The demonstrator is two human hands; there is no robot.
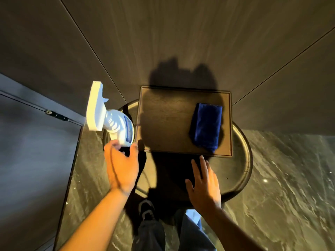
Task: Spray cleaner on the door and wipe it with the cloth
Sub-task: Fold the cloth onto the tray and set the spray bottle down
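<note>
From your head view, your left hand [121,165] grips the spray bottle [110,116] by its base; your right hand [204,185] hangs open, the cloth [206,126] just beyond its fingertips. Next, I judge: aim at the door [36,142] to your left.

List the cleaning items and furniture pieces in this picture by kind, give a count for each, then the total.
Spray bottle: 1, white, at the left hand
Cloth: 1, blue, folded on the tray
Tray: 1, square, dark wood
Round table: 1, under the tray
Total: 4
</note>
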